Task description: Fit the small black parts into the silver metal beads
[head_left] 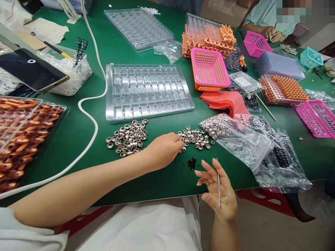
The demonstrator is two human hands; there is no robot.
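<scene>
Nearest to us, our right hand [218,190] hovers at the table's [167,177] front edge, palm turned up and fingers loosely spread, with a thin metal pin [218,184] pinched between thumb and finger, its tip pointing away from us. Just beyond it lies a small cluster of black bits [192,163] on the green cloth. Our left hand [163,150] reaches across with its fingers curled down, the fingertips touching the near edge of the right-hand heap of small silver caps [195,137]; whether a cap is already pinched we cannot tell. A second, denser heap of caps [128,137] sits to the left of that hand. We judge this to be the picking step: one cap is being singled out of the loose heap while the pin waits. The next move seems to call for a fine pinch on a single cap without dragging its neighbours, then bringing cap and pin tip together. To the right, clear bags [251,143] hold more caps and black parts. Farther on lies a clear compartment tray [146,92], apparently bare, with a white cable [90,115] looping on its left. Beyond are pink baskets [209,69], trays of orange parts [206,36], and another person's hands [272,34] at the far corner.
</scene>
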